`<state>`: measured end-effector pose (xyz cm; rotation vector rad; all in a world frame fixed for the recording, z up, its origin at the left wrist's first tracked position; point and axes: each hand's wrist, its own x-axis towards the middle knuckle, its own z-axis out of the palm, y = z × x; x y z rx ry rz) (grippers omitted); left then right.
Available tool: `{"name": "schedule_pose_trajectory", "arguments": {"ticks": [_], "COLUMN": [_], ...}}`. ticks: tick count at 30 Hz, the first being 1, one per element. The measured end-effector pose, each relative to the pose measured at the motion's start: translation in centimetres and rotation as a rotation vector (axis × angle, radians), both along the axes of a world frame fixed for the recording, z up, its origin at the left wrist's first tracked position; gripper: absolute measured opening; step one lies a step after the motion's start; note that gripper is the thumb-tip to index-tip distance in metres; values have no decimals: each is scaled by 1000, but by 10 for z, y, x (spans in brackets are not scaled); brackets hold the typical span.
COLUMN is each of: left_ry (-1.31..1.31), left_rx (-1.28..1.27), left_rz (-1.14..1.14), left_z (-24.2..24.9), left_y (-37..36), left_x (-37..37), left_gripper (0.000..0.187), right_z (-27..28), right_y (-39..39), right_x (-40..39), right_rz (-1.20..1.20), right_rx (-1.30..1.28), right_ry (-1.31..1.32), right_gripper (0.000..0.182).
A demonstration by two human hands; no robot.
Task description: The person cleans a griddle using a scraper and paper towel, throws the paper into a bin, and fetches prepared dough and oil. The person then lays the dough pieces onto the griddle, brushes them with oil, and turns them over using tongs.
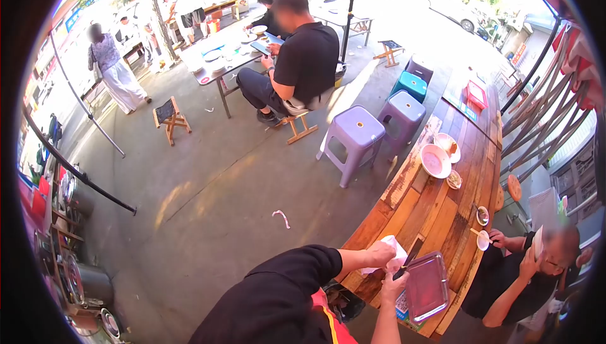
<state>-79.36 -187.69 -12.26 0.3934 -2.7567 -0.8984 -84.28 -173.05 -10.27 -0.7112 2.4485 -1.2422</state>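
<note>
My left hand [380,254] is closed on a crumpled white tissue [394,248] above the near end of the wooden table. My right hand [394,285] grips the black handle of a knife [412,253], its dark blade pointing away from me beside the tissue. Just right of that hand lies a rectangular tray [427,290] with a pale, shiny rim. Part of a blue and green printed item shows from under the tray's near side.
Bowls [435,160] and small dishes stand along the wooden table [429,218], with a red tray [476,95] farther off. A person [514,274] sits at its right side. Plastic stools [356,130] line its left. Another person [309,60] sits at a farther table.
</note>
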Motion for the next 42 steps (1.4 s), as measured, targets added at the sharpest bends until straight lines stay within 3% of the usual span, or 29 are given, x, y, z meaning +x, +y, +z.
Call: {"name": "schedule_pose_trajectory", "arguments": {"ticks": [1,4,5,6,8,9,10,11,13,15,16,19,24,27,31,33,35,37,39,41,42], "left_ry": [-129,2,111,99,99,-17,-83,-113,-106,-60,-40,25,323,417,307,226,157,271,133,202,253], "left_rx": [30,349,459,494,1018,1154,1057,1044,1205,1558,1641,1769,1888,1893,1768,1628,1537,1045,1050,576,161], "left_rz": [21,177,149,103,51,-28,-23,-94,-56,-42,-49,12,8,136,7,61,-73,-124,-299,-178,10], "left_z": [14,-8,-13,-22,-20,12,11,25,32,44,41,21,47,97,85,95,88,82,90,77,73], "left_y": [-4,-11,-17,-24,-32,-39,-42,-45,-45,-44,-47,-57,-62,-61,-33,10,48,87,95,84,72], "left_x": [3,1,2,-1,5,16,17,24,27,29,28,27,30,42,43,40,35,32,38,41,37], "left_gripper": [23,20,19,20,16,14,14,15,21,19,16,13,18,2,4,5,10,15,20,26,29], "right_z": [1,-46,-28,-9,1,10,2,10,5,10,0,-20,30,62,98,107,108,105,96,102,104], "right_y": [2,9,1,0,-4,-5,-2,-3,0,1,1,3,-2,12,19,26,41,60,90,128,145], "right_x": [-1,-20,-12,-5,-3,0,1,2,1,-1,-4,-10,-1,1,13,22,25,27,27,33,37], "right_rz": [-11,6,15,5,34,43,47,6,-23,-48,-62,-91,-207,-206,-191,-170,-195,-314,-448,-552,-575], "right_rx": [16,-45,-79,44,21,54,-40,26,-21,0,19,-69,-193,-246,-498,-573,-526,-465,-521,-473,-496], "right_ry": [-50,94,123,22,46,60,160,48,142,49,150,-2,-146,-226,-334,-371,-333,-166,-183,-256,-227], "right_gripper": [33,46,56,63,68,68,65,63,43,36,30,27,21,15,26,30,37,34,27,29,31]}}
